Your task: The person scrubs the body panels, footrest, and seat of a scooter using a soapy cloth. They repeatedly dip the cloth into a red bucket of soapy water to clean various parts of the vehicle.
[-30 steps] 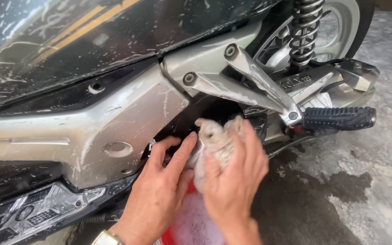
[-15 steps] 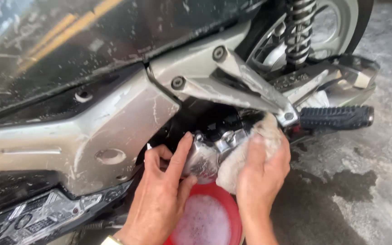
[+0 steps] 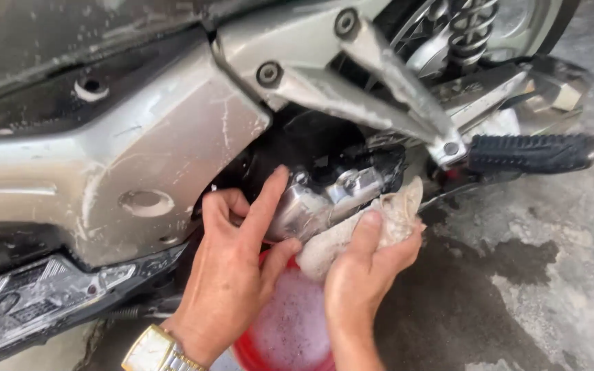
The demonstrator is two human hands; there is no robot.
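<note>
My right hand (image 3: 364, 266) grips a wet, dirty white rag (image 3: 393, 213) and presses it against the underside of a shiny metal engine part (image 3: 317, 200) on a motorcycle. My left hand (image 3: 238, 264), with a gold wristwatch (image 3: 151, 350), rests beside it, fingers spread, index finger and thumb touching the same metal part. Below both hands sits a red bucket (image 3: 290, 330) of soapy water.
The motorcycle's silver side panel (image 3: 139, 151) fills the left. A silver footrest bracket (image 3: 366, 89) leads to a black rubber foot peg (image 3: 531, 152) at right. A coil shock absorber (image 3: 474, 27) is at the top. Wet concrete ground (image 3: 517, 288) lies at right.
My right hand has slid the rag down and right off the metal part, uncovering it. My left hand has shifted lower, its fingers now on the part.
</note>
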